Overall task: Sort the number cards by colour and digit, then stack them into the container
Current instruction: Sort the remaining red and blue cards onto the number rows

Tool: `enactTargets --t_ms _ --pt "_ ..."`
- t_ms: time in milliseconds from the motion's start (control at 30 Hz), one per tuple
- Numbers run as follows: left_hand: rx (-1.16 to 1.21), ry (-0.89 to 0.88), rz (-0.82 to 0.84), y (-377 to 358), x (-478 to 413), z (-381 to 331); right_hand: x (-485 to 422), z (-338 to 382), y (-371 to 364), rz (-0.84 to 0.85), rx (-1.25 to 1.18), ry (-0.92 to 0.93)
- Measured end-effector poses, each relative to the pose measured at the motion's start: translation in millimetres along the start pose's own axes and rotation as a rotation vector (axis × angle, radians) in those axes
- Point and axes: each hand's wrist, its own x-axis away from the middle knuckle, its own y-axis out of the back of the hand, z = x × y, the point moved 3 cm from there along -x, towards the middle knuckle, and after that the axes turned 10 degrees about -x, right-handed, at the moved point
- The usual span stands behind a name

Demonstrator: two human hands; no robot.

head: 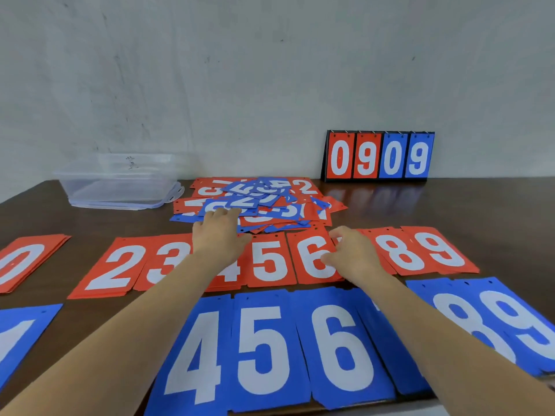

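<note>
Left of the unsorted pile, the container holds no cards. The left hand lies flat-fingered on the pile's near edge. Nearer than the pile, the red row and blue row look partly sorted; the right hand curls over the red row, grip unclear.

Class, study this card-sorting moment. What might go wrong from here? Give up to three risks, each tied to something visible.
1. The left hand rests on the mixed pile; dragging one card out may scatter others onto the red stacks beside it.
2. Both forearms cross the sorted rows, so a sweep might shift overlapping stacks and mix digits.
3. The blue stacks lie near the front edge of the table and may slide off.
</note>
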Motion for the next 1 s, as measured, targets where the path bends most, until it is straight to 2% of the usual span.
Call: enactTargets --t_ms 100,167,333,500,733,867,1000 --pt "-0.003 0.017 0.0 -3 -2 -11 -2 6 -2 0.002 0.328 0.074" --pt "0.0 0.031 -0.003 -5 -3 -15 -7 11 0 0.008 0.39 0.112" --pt "0.014 0.074 -0.01 -5 -11 -13 -36 21 4 0.0 0.316 0.219" --pt "0.061 0.093 0.003 -6 -32 0 -66 31 -6 0.013 0.219 0.234" --pt "0.11 -0.004 0.014 -11 -80 5 -120 40 -32 0.072 0.213 0.256" --pt "0.037 -0.142 0.136 -23 -116 -8 -158 50 -54 0.136 0.206 0.29" --pt "0.002 -0.208 0.257 -39 -146 -18 -193 57 -78 0.193 0.193 0.302"
